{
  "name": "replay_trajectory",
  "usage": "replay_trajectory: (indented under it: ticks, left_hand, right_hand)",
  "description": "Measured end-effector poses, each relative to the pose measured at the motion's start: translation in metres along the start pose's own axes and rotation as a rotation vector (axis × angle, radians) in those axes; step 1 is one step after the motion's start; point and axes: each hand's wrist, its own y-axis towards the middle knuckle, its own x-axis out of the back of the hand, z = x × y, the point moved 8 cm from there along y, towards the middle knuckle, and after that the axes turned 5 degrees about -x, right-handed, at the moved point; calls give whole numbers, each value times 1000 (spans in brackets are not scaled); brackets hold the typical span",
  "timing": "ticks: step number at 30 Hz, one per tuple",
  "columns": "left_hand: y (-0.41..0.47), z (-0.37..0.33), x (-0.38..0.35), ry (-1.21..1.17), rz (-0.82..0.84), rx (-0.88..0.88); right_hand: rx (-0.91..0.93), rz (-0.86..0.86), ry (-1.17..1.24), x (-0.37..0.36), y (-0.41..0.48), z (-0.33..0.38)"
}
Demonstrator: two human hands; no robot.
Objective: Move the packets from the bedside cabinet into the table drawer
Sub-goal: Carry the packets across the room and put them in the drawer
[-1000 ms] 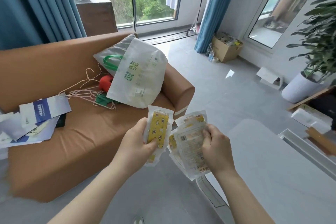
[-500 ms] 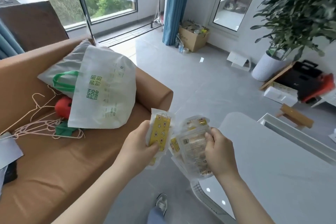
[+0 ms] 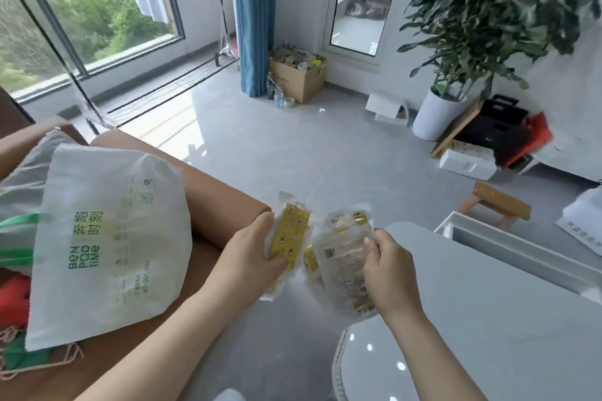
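Observation:
My left hand (image 3: 250, 259) grips a clear packet with a yellow patterned insert (image 3: 291, 238), held upright in front of me. Just to its right, my right hand (image 3: 386, 267) pinches a stack of clear packets (image 3: 342, 257) with printed labels and yellow corners. Both bundles hang in the air over the floor gap between the sofa and the grey table (image 3: 482, 329). An open white drawer (image 3: 508, 244) juts out along the table's far right side; its inside is mostly hidden. The bedside cabinet is out of view.
A brown sofa (image 3: 215, 198) on the left carries a white drawstring bag (image 3: 107, 238), a red thing and hangers. Beyond lie grey floor, a cardboard box (image 3: 298, 78), a potted plant (image 3: 436, 114), a small wooden stool (image 3: 498, 205) and boxes at right.
The view has swung to the right, away from the sofa and toward the table and drawer. Both hands keep the same hold on their packets.

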Motion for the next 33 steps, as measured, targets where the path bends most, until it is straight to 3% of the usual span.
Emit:
replay_trajectory:
  ticks: [17,24,33]
  left_hand:
    - [273,-22,-38,79,357,-183]
    - [359,-69,-95,67,507,-284]
    - [471,-143,-171,97,538,-353]
  right_hand:
    - [-290,-260,-33,4,188,-10]
    - [-366,-353,-61,29,261,-52]
    - [-434,-389,-8,77,373,-113]
